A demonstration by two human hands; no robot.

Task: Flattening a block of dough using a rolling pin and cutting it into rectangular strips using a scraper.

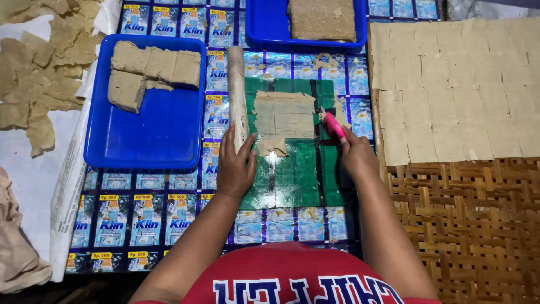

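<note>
A thin rolled sheet of beige dough (284, 115), scored into squares, lies on a green plastic mat (295, 174). My right hand (354, 155) grips a pink cutter (333, 124) at the sheet's right edge. My left hand (235, 166) rests flat on the mat beside the sheet's lower left corner, touching a ragged dough scrap (271, 146). Its fingertips lie against a wooden rolling pin (237, 93) that runs along the mat's left side.
A blue tray (143, 141) at left holds thick dough blocks (152, 70). Another blue tray (264, 25) at top holds a dough slab. Cut dough squares (458, 84) cover a woven bamboo rack (472, 225) at right. Dough scraps (42, 67) lie at far left.
</note>
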